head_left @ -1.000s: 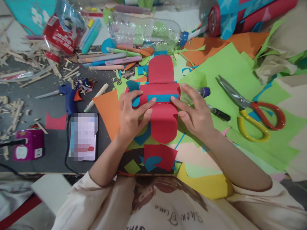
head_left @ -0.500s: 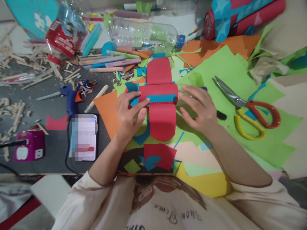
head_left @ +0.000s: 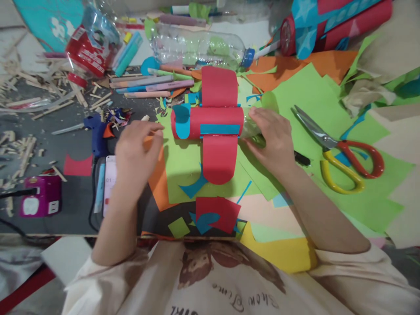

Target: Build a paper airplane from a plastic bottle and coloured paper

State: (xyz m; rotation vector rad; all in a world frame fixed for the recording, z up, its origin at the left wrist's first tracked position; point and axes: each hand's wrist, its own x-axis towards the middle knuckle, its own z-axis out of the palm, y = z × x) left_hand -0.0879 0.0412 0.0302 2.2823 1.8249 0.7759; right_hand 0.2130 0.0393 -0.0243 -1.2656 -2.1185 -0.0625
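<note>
A clear plastic bottle wrapped in red paper (head_left: 216, 116) lies crosswise in front of me, made up like a toy plane. Two rounded red paper wings (head_left: 219, 162) stick out from its sides, one toward me and one away. Along its body runs a blue paper strip (head_left: 219, 129), and a blue rounded piece (head_left: 183, 122) sits at its left end. My right hand (head_left: 271, 135) is closed around the bare clear neck end; the cap is hidden behind the fingers. My left hand (head_left: 139, 148) is off the bottle to the left, empty, thumb and fingers apart, partly covering the phone (head_left: 110, 179).
Scissors (head_left: 337, 148) lie open on green paper (head_left: 370, 192) at the right. A blue glue gun (head_left: 96, 133) and a purple adapter cube (head_left: 41, 197) are at the left, among wood scraps. Markers (head_left: 147, 82), an uncovered bottle (head_left: 200, 43) and another red-and-blue model (head_left: 305, 30) stand farther back.
My left hand has let go of the bottle and moved left over the phone. My right hand has gone from pressing the blue strip to gripping the neck, and the bottle has turned slightly.
</note>
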